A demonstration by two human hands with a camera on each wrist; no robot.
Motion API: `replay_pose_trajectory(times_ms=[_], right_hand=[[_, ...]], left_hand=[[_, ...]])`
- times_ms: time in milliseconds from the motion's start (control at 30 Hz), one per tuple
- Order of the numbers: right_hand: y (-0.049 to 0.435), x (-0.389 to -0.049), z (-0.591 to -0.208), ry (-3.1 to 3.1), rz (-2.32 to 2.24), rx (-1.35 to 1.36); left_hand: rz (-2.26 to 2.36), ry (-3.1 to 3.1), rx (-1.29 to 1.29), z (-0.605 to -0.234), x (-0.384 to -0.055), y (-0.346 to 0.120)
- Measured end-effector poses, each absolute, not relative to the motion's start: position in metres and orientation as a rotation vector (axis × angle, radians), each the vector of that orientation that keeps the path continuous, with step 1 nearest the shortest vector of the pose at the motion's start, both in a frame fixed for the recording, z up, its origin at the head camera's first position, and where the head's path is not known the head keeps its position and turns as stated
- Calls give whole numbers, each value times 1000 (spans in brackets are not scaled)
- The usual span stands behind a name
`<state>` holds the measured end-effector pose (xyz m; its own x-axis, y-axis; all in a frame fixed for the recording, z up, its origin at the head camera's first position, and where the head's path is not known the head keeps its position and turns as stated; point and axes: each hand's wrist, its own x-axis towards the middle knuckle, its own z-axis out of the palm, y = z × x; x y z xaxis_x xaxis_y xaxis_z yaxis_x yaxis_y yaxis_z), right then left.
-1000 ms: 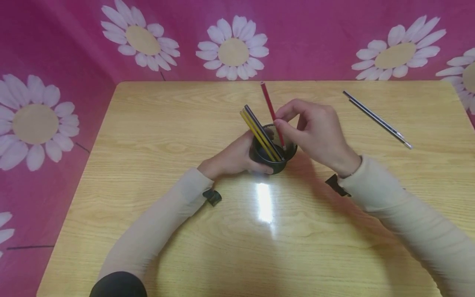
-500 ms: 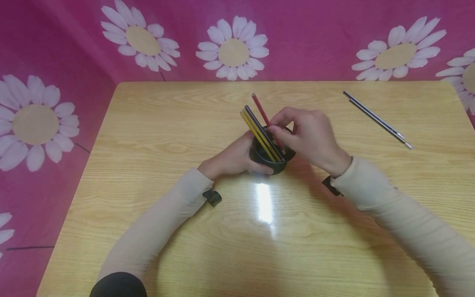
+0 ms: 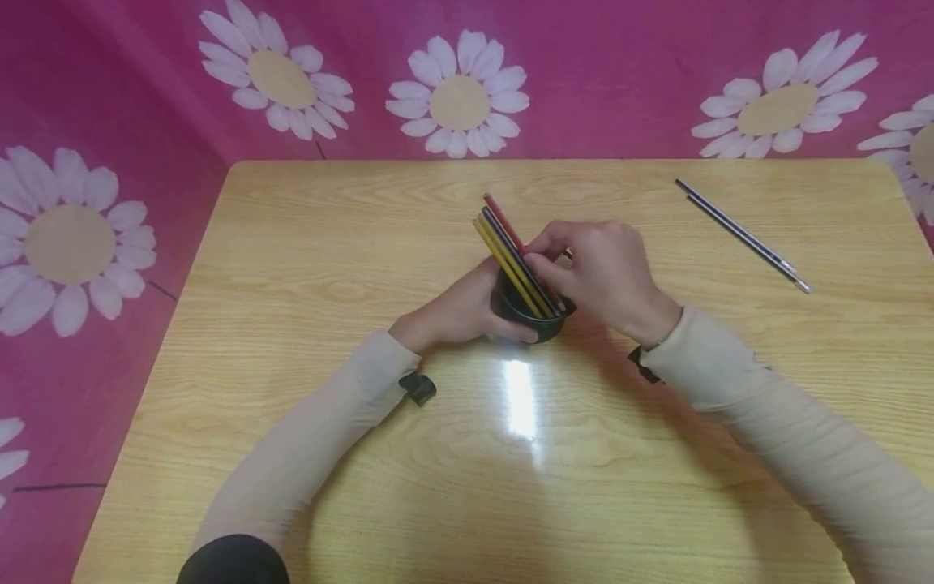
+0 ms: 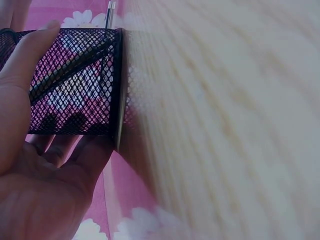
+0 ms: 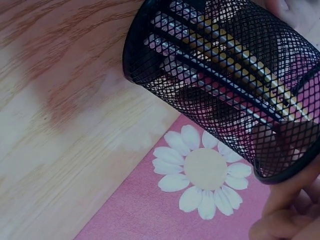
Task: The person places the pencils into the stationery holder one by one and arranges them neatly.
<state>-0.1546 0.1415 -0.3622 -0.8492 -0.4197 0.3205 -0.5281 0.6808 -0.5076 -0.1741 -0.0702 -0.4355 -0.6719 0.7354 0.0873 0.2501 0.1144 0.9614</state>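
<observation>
A black mesh pencil cup [image 3: 546, 331] stands on the table, with my left hand [image 3: 463, 307] wrapped round its left side. In the left wrist view the thumb lies along one side of the mesh [image 4: 75, 75] and the fingers along the other. My right hand [image 3: 606, 272] is at the rim and pinches a red pencil [image 3: 500, 217], whose lower end is inside the cup. Yellow pencils [image 3: 498, 253] and a dark pencil [image 3: 487, 214] lean left beside it. Through the mesh in the right wrist view, the pencils' lower ends [image 5: 170, 22] show near the base.
Two dark striped pencils [image 3: 744, 235] lie side by side at the table's back right. The wooden table [image 3: 350, 219] meets a pink wall covering [image 3: 606, 73] with white flowers at the back. A black round object [image 3: 233, 560] shows at the lower left edge.
My right hand has moved left and down with the red pencil, which has sunk deeper into the cup and now leans alongside the other pencils. The left hand and the cup have not moved.
</observation>
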Motion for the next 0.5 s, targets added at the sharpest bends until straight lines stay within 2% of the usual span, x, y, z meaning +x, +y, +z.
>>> replay_pose_trajectory(times_ms=[500], right_hand=[[138, -154, -361, -2790, 890, 739]], left_hand=[[1527, 2045, 930, -434, -173, -71]])
